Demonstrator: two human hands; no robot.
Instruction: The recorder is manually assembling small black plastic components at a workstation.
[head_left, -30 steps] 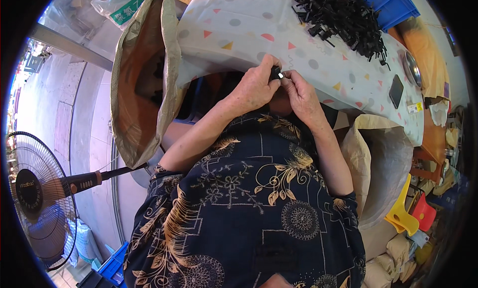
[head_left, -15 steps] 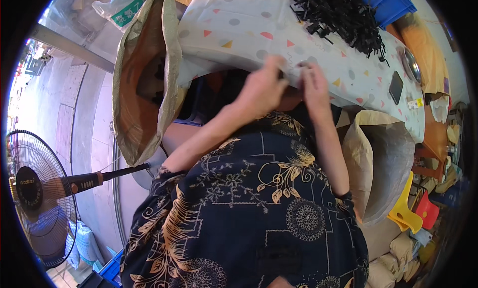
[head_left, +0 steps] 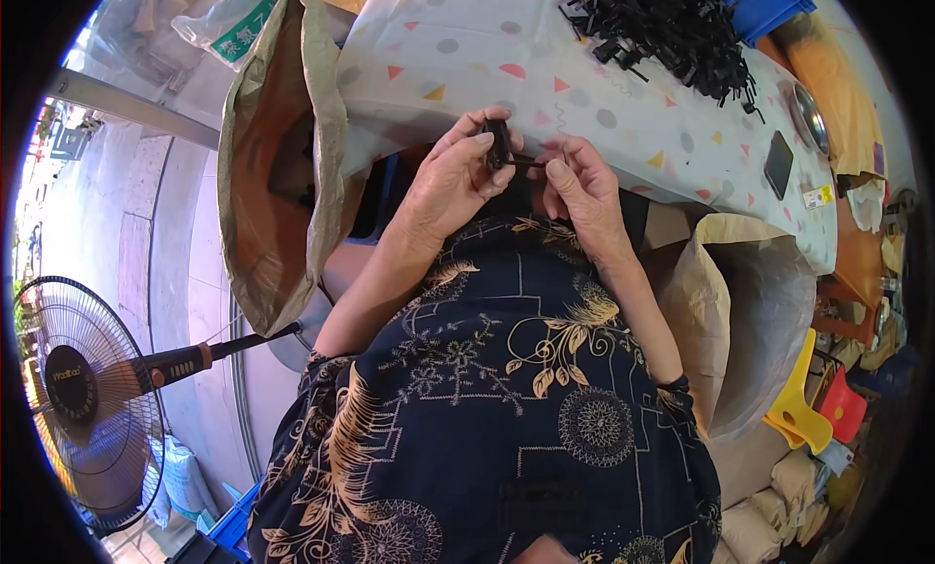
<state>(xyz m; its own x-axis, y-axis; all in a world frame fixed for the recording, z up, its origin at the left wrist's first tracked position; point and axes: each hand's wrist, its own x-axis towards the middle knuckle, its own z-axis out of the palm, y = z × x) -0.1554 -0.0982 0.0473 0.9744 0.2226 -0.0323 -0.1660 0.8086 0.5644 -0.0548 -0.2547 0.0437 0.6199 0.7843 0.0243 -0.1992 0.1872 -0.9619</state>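
Observation:
Between the fingers and thumb of my left hand (head_left: 446, 174) is a small black plastic part (head_left: 498, 143), held upright just off the near edge of the table. A thin dark strip (head_left: 526, 164) runs from that part toward my right hand (head_left: 584, 189), whose thumb and fingers pinch its other end. Whether the strip is fixed to the part or separate, I cannot tell. On the far right of the patterned tablecloth (head_left: 467, 53) lies a heap of similar black plastic parts (head_left: 672, 38).
An open woven sack (head_left: 331, 165) stands at the left, another sack (head_left: 706, 301) at the right. On the table are a dark phone (head_left: 778, 165), a metal bowl (head_left: 807, 118) and a blue crate (head_left: 765, 7). A fan (head_left: 93, 398) is at the left, a yellow stool (head_left: 801, 398) at the right.
Both hands were blurred above the table edge; now they are lower and steadier. My left hand has turned, showing the black part, and the thin strip between the hands has come into view.

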